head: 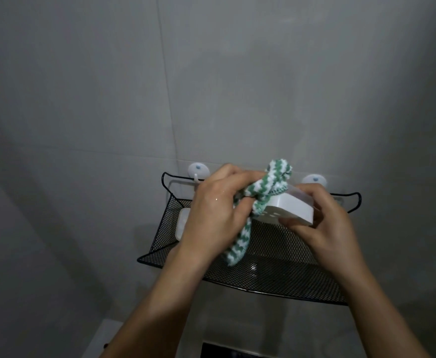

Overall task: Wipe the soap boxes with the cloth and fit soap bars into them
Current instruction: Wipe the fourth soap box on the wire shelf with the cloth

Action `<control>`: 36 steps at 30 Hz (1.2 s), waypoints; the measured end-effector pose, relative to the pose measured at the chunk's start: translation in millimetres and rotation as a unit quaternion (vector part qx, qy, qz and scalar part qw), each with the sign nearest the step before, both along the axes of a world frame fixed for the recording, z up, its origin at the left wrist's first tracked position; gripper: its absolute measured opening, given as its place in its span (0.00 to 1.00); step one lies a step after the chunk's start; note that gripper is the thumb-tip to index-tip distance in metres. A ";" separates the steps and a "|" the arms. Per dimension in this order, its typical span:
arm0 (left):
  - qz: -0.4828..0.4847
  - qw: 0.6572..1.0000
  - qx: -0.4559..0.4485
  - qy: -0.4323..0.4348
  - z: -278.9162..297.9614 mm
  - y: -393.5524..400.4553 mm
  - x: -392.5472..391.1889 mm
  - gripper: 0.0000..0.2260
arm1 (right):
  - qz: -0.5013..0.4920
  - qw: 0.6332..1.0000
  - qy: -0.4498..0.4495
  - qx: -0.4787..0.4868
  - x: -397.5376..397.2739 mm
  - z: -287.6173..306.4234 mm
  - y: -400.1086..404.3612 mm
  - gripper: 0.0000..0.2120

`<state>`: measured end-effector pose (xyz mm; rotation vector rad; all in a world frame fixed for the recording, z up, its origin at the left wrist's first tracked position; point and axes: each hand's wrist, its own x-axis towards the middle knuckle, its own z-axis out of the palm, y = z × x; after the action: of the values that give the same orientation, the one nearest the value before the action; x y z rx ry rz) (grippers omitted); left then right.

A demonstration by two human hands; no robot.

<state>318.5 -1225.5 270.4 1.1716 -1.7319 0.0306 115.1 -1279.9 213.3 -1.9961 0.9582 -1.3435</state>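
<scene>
Green-and-white striped cloth (259, 200) is bunched in the left hand (214, 210), whose curled fingers press it against a white soap box (286, 206). The right hand (323, 223) grips that box from its right end, holding it tilted above a black mesh basket (276, 275) on the tiled wall. Another white soap box (182, 223) lies in the basket, partly hidden behind the left hand.
</scene>
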 end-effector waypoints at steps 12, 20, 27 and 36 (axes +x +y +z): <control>-0.030 0.961 0.144 0.236 -26.6 -20.0 30.8 0.15 | 0.050 0.989 -0.133 0.039 1.6 0.6 5.6 0.21; -0.061 0.927 0.189 0.318 -42.6 -18.4 19.8 0.20 | 0.042 0.989 -0.136 0.029 8.0 7.6 3.7 0.22; -0.063 0.933 0.287 0.205 -54.8 -29.6 26.3 0.18 | 0.066 0.989 -0.129 0.022 5.3 3.8 2.7 0.21; -0.023 0.926 0.365 0.098 -61.2 -30.6 28.3 0.14 | 0.015 0.992 0.032 -0.123 -2.2 -0.7 4.1 0.28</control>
<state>346.8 -1256.1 209.2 1.5912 -1.6263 -0.7973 112.9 -1275.7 212.6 -2.2392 0.8206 -1.4479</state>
